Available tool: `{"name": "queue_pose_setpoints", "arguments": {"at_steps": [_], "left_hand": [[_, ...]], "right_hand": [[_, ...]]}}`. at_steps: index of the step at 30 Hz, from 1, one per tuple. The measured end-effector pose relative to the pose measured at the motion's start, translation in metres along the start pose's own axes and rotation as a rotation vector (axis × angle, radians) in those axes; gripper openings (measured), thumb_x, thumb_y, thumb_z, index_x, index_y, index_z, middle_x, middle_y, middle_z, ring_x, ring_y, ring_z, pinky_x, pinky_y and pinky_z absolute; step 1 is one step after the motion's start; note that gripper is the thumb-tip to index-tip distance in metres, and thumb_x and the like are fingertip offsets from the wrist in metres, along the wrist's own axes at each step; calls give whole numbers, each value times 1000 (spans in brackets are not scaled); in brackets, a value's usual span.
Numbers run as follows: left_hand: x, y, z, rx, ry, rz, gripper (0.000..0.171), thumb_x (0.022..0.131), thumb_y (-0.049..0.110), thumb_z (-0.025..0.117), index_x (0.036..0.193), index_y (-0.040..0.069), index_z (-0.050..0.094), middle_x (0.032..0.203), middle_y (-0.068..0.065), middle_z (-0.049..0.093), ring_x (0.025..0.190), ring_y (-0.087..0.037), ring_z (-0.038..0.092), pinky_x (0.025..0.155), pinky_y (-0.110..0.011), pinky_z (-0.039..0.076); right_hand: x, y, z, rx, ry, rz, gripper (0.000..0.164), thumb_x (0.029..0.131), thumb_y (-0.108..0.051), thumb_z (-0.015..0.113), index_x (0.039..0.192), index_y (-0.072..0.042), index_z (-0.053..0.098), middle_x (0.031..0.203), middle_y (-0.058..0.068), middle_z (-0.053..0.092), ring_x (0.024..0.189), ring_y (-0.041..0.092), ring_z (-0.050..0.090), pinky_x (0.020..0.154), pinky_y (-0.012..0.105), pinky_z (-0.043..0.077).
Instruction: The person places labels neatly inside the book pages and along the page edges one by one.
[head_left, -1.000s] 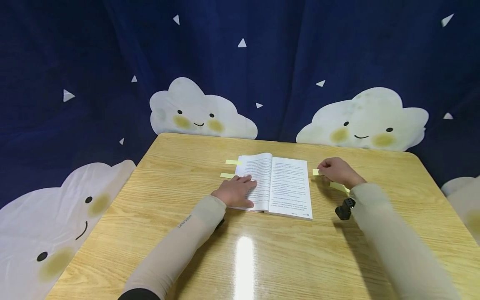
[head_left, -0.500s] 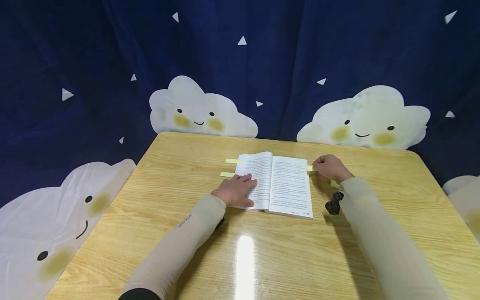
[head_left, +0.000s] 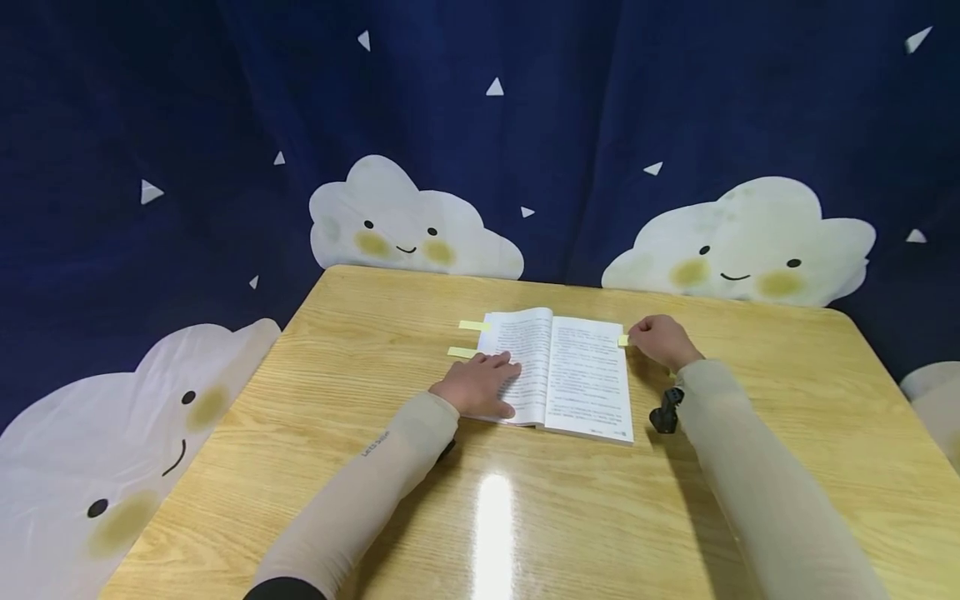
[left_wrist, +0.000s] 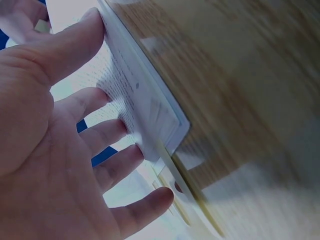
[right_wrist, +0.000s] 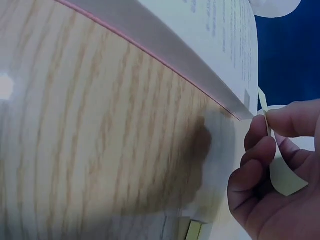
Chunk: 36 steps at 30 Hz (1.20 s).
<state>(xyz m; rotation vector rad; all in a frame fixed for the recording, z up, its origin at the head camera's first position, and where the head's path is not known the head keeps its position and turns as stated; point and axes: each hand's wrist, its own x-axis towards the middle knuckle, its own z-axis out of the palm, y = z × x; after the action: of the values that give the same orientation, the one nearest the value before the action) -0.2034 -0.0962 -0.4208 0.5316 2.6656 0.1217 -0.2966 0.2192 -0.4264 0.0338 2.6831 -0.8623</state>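
Observation:
An open book (head_left: pixel 588 379) lies on the wooden table, printed pages facing up. My left hand (head_left: pixel 476 385) rests on its left page with fingers spread; the left wrist view shows the extended thumb and fingers along the page edges. At the right page's outer edge, my right hand (head_left: pixel 663 340) pinches a pale yellow sticky note strip (right_wrist: pixel 283 175) between thumb and index finger. One end of the strip meets the page edge and the other curls inside the palm. Two yellow sticky strips (head_left: pixel 474 326) stick out from the book's left side.
A yellow sticky note pad (right_wrist: pixel 194 231) lies on the table (head_left: pixel 375 350) under the right wrist, mostly hidden in the head view. Behind the table hangs a dark blue curtain (head_left: pixel 570 125) with smiling clouds. Glare marks the table's near part.
My right hand has moved left with the sticky note strip, from beside the book to its right page edge. My left hand has stayed on the left page.

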Motion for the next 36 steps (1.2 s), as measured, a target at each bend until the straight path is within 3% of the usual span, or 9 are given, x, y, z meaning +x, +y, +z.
{"name": "queue_pose_setpoints", "arguments": {"at_steps": [7,14,26,36], "left_hand": [[0,1,0,2,3,-6,76,94,51,62,158,30,27,168,4,17,154,-29,23,117,-57,31],[-1,2,-2,-6,-1,-6,76,94,51,62,158,30,27,169,4,16,154,-29,22,117,-57,30],[1,2,0,-22,-10,-6,77,93,50,63,158,30,27,169,4,16,154,-29,21,117,-59,29],[2,0,2,-14,6,-2,77,93,51,63,158,30,27,168,4,17,154,-31,22,116,-59,31]], "right_hand": [[7,2,2,-4,-1,-21,38,96,-24,47,117,4,60,111,17,57,97,29,51,76,31,40],[9,5,7,-8,-20,13,31,97,-24,51,109,2,61,103,14,57,90,25,52,73,30,40],[8,8,10,-2,16,-18,23,94,-21,56,97,1,64,90,10,63,79,22,53,67,27,41],[3,-5,8,-109,87,-4,20,88,-23,61,89,-3,63,79,5,59,72,20,52,59,27,38]]}}
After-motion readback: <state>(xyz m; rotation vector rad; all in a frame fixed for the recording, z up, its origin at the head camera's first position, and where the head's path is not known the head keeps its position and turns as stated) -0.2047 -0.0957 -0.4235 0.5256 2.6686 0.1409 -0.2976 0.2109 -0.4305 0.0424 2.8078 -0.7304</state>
